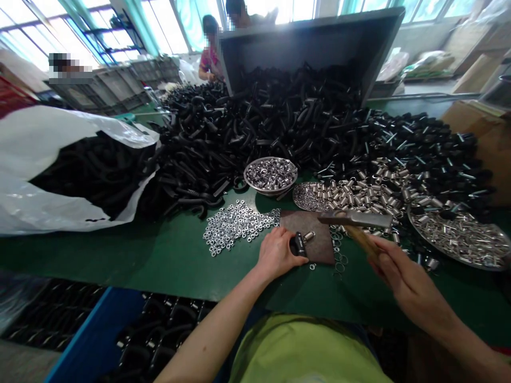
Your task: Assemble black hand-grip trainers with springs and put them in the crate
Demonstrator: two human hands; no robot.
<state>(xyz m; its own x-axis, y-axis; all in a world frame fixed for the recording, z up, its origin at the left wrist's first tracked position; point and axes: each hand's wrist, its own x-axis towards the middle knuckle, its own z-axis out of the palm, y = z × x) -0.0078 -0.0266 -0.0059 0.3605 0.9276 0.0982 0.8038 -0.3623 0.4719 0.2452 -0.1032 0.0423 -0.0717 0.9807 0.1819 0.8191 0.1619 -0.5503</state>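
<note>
My left hand [276, 252] grips a black plastic part [299, 244] on a brown metal plate [289, 221]. A coil spring [308, 237] sticks out from the part's right side. My right hand [399, 268] is closed round the wooden handle of a hammer [355, 219], whose head is raised over the plate's right side, to the right of the part. One loose nut [312, 266] lies at the plate's front edge. Several thin wire rings [340, 259] lie along its right edge, and a spread of small nuts [235, 226] is left of my left hand.
Black curved parts [255, 122] heap up behind, spilling from a tipped grey bin [311, 37]. A bowl of metal pieces [270, 174], loose springs [367, 194] and a tray of pins [463, 239] stand nearby. A white sack [24, 159] is left; a blue crate [91, 330] is below. Other people sit beyond.
</note>
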